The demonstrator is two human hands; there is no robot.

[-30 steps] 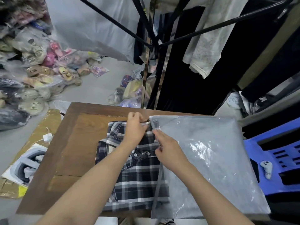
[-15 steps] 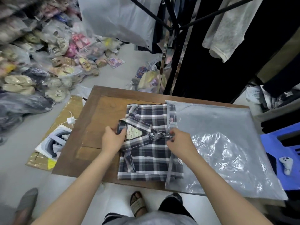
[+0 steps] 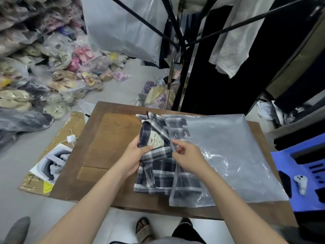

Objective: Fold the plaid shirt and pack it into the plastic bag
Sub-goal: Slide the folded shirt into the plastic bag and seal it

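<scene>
Plaid shirt [image 3: 155,170], folded into a rectangle, lies on the middle of the wooden table [image 3: 109,141], collar end away from the person. The table's left half is bare wood, the widest open room; its near edge runs just past the shirt's hem. The clear plastic bag [image 3: 228,155] lies flat over the right half, its far corner reaching the table's right edge and its open mouth facing left. The shirt's right strip shows through the plastic, under the bag's top layer at least, while the left part lies outside. The left hand [image 3: 133,157] grips the shirt's left edge by the collar, thumb on top just below the neck label [image 3: 156,140], fingers curled under the cloth. The right hand [image 3: 190,159] pinches the bag's mouth edge between thumb and fingertips, touching the shirt's top. Right of the table, a white controller [image 3: 301,184] rests on a blue plastic stool [image 3: 299,201].
</scene>
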